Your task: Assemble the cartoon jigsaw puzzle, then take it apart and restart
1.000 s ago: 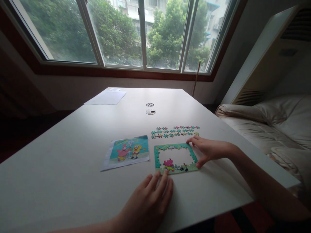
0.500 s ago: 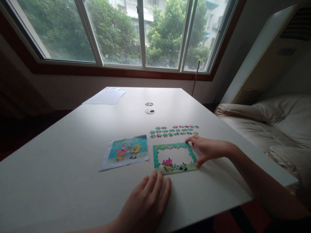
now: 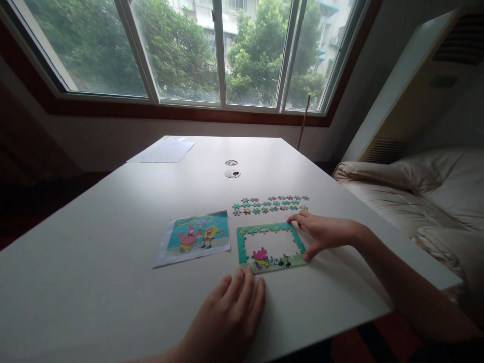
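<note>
Leafy trees show through a wide, white-framed sliding window (image 3: 221, 55) across the top of the frame, above a glossy white table (image 3: 94, 242). Just right of lower centre lies a rectangular teal-and-green cardboard jigsaw border (image 3: 242, 252), pink pieces at its lower left. The right hand (image 3: 321, 233) spans its right edge, thumb and fingers spread wide; the left hand (image 3: 230, 307) lies loosely open, fingertips at the bottom edge. Neither grasps anything, though fingertip pressure is hard to judge. Small multicoloured loose puzzle pieces (image 3: 276, 203) sit in rows above; a printed cartoon sheet (image 3: 196, 234) lies left.
</note>
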`<state>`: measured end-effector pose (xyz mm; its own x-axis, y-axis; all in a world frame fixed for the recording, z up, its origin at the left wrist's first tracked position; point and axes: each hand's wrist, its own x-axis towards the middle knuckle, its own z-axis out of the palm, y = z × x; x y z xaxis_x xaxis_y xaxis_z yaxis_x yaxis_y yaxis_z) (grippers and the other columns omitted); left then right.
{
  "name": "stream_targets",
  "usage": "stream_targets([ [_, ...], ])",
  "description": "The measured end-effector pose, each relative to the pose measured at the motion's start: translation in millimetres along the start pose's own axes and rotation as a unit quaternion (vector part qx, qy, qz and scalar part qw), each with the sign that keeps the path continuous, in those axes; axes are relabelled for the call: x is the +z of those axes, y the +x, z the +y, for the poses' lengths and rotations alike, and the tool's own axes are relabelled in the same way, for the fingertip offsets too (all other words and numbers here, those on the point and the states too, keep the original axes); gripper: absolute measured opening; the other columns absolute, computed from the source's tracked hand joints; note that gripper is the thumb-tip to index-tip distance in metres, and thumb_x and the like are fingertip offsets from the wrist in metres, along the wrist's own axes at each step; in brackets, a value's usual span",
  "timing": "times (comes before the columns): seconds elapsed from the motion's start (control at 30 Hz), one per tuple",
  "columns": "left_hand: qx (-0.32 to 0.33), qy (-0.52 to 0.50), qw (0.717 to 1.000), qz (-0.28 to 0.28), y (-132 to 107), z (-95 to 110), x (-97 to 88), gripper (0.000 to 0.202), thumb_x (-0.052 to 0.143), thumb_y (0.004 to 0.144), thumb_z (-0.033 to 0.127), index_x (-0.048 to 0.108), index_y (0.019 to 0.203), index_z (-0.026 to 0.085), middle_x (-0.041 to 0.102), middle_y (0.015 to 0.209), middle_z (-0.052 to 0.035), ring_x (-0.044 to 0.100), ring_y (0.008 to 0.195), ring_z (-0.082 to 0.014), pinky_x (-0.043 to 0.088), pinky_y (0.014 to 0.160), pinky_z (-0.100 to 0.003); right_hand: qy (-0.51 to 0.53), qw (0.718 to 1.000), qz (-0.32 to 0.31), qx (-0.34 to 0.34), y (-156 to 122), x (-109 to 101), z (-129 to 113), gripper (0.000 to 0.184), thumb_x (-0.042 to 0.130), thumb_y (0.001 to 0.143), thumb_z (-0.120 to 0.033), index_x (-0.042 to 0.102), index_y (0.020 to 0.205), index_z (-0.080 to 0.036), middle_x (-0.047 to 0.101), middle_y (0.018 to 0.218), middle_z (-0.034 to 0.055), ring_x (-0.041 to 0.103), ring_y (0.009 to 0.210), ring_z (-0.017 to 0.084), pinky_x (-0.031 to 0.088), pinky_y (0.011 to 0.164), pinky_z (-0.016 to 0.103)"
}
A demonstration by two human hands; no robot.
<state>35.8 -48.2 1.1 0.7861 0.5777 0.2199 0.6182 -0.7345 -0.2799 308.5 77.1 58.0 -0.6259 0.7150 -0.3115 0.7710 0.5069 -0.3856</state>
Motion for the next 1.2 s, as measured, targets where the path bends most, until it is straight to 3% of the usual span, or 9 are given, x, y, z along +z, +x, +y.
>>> stream_targets([
  [0.23, 0.006, -0.002, 1.000, -0.008, 1.6, -1.7, -4.3, 0.034, 0.034, 0.090, 0.018, 0.047, 0.120, 0.011, 0.056, 0.115, -0.0182, 0.055, 0.102, -0.0276, 0.044, 0.079, -0.038, 0.000, 1.000, -0.005, 0.004, -1.1, -2.7, -3.8, 0.089, 0.070, 0.054, -0.052, 0.036, 0.128, -0.016, 0.042, 0.119, 0.0118, 0.041, 0.111, 0.028, 0.034, 0.095, 0.034],
  [0.53, 0.002, 0.007, 1.000, -0.008, -3.0, 0.7, 5.1, 0.036, 0.033, 0.089, 0.019, 0.043, 0.123, 0.011, 0.053, 0.119, -0.0185, 0.053, 0.104, -0.0293, 0.044, 0.079, -0.039, 0.000, 1.000, -0.008, 0.001, -1.9, -4.5, -0.1, 0.090, 0.069, 0.053, -0.056, 0.037, 0.128, -0.016, 0.044, 0.118, 0.0121, 0.044, 0.108, 0.028, 0.036, 0.092, 0.033],
  [0.63, 0.005, 0.004, 1.000, -0.011, -2.9, -0.5, 2.8, 0.037, 0.035, 0.089, 0.020, 0.043, 0.124, 0.012, 0.053, 0.120, -0.0180, 0.053, 0.105, -0.0283, 0.044, 0.080, -0.039, 0.011, 0.999, -0.005, 0.037, -6.1, -13.8, 17.0, 0.080, 0.061, 0.063, -0.057, 0.036, 0.128, -0.018, 0.051, 0.111, 0.0107, 0.052, 0.095, 0.024, 0.041, 0.082, 0.030],
  [0.73, 0.012, 0.004, 1.000, -0.018, -0.8, -2.0, -2.8, 0.035, 0.035, 0.089, 0.020, 0.045, 0.122, 0.012, 0.054, 0.119, -0.0176, 0.054, 0.103, -0.0279, 0.045, 0.079, -0.039, -0.007, 0.994, 0.055, 0.096, -8.4, -25.5, 48.1, 0.067, 0.052, 0.072, -0.054, 0.038, 0.126, -0.019, 0.055, 0.105, 0.0102, 0.056, 0.085, 0.021, 0.042, 0.076, 0.029],
  [0.83, 0.017, 0.009, 1.000, -0.017, 1.4, -3.2, -7.7, 0.034, 0.034, 0.090, 0.019, 0.048, 0.120, 0.011, 0.055, 0.117, -0.0177, 0.055, 0.101, -0.0275, 0.046, 0.077, -0.038, -0.030, 0.986, 0.097, 0.133, -7.0, -33.2, 81.9, 0.056, 0.050, 0.075, -0.045, 0.043, 0.123, -0.019, 0.058, 0.100, 0.0095, 0.057, 0.082, 0.020, 0.042, 0.075, 0.029],
  [0.93, 0.020, 0.015, 1.000, -0.011, 2.1, -4.1, -9.2, 0.034, 0.034, 0.090, 0.019, 0.048, 0.119, 0.011, 0.056, 0.116, -0.0178, 0.056, 0.100, -0.0275, 0.047, 0.076, -0.037, -0.047, 0.981, 0.099, 0.158, -4.2, -35.3, 105.5, 0.048, 0.050, 0.074, -0.038, 0.051, 0.117, -0.018, 0.060, 0.098, 0.0093, 0.058, 0.082, 0.020, 0.042, 0.075, 0.028],
  [1.2, 0.025, 0.018, 0.999, -0.006, 1.5, -3.7, -9.9, 0.034, 0.033, 0.089, 0.018, 0.050, 0.118, 0.010, 0.057, 0.114, -0.0180, 0.058, 0.099, -0.0280, 0.048, 0.075, -0.037, -0.041, 0.979, 0.101, 0.174, 0.9, -33.4, 119.7, 0.042, 0.048, 0.076, -0.037, 0.059, 0.113, -0.022, 0.063, 0.096, 0.0065, 0.059, 0.076, 0.017, 0.043, 0.072, 0.026],
])
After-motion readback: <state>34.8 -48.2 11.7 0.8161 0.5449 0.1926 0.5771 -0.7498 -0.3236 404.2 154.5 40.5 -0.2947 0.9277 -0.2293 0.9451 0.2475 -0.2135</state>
